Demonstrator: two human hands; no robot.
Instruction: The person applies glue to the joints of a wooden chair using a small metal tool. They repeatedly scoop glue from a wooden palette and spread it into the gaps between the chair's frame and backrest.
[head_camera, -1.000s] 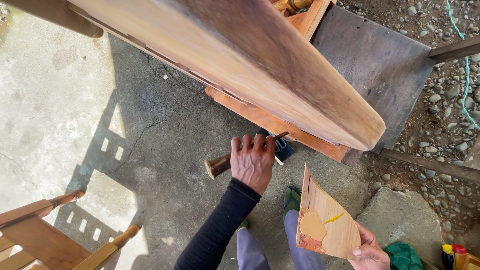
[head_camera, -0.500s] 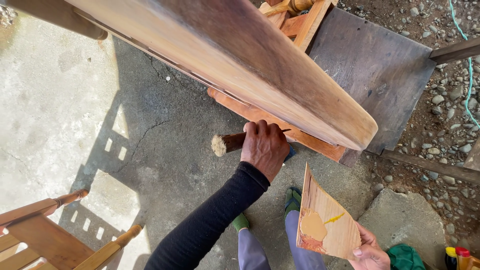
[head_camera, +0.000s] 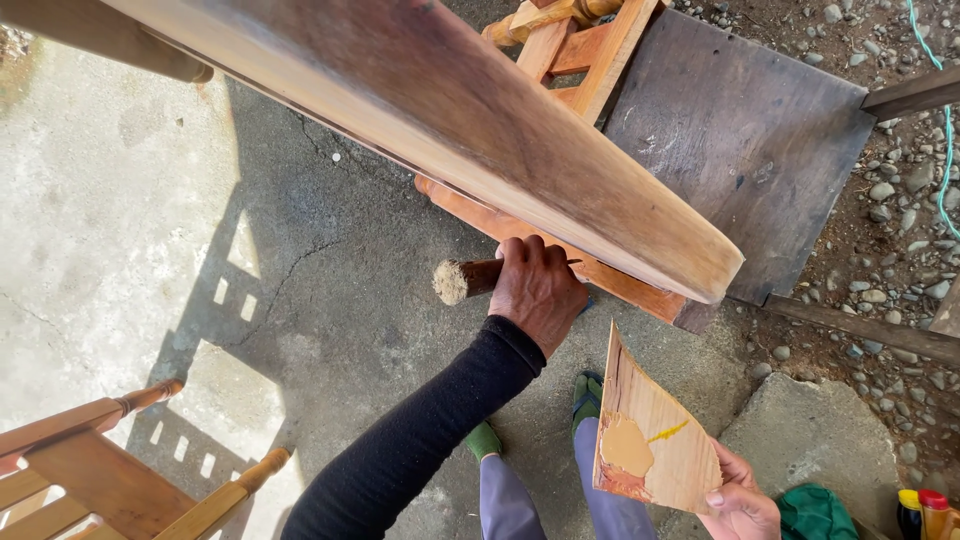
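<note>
My left hand, in a black sleeve, is closed around a wooden-handled tool. The handle's frayed butt end points left. The tool's head is hidden behind my hand and under the edge of a long, thick wooden plank that slants across the view. My right hand, at the bottom right, holds a thin wooden board by its lower corner. The board carries a tan patch of filler paste and a yellow streak.
A reddish wooden rail runs under the plank. A dark flat panel lies beyond it, with gravel to the right. A wooden chair stands at the lower left on the concrete floor. A stone block and small bottles sit at the lower right.
My left hand has moved up and right with the tool, bringing its dark head under the plank's edge and out of sight. The right hand and the board have stayed put.
</note>
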